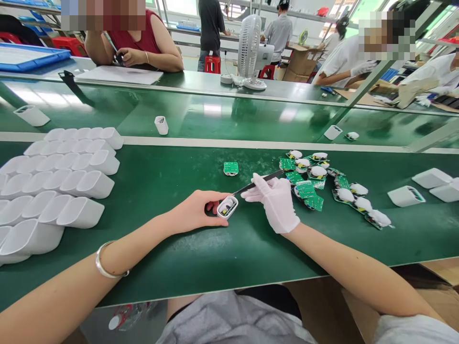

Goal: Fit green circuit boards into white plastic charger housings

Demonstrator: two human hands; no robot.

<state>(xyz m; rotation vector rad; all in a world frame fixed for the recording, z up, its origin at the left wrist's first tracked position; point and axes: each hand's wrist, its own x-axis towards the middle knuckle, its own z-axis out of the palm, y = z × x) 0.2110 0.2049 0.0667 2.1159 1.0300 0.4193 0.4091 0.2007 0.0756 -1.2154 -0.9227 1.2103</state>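
Well out to the left of the left hand, a case (31, 115) lies on the strip beyond the bench's white rail (186, 142). Nearer, rows of white cases (81, 185) fill the left of the green bench (143, 267), open ends toward the left. A bracelet (103, 260) circles the left wrist, and below the bench edge lies a bottle (125, 317). Farther off, ahead of the left hand, a person in a red top (152, 36) leans on the far side; another case (161, 125) stands on the strip between.

The bare left hand (197, 209) grips a small case (227, 209) between thumb and fingers, its open end up, with parts visible inside. Just beyond it lies a single green board (231, 168). The gloved right hand (270, 200) pinches a dark, slim tool (256, 185), its tip at the held case's rim; whether they touch I cannot tell. Straight ahead, well beyond, stands a fan (250, 48).

Just right of the gloved hand, boards (306, 188) lie in a loose heap, trailing rightward. Beyond them on the strip are one case (333, 132) and one board (352, 136). Farthest right, three cases (405, 196) lie close together.
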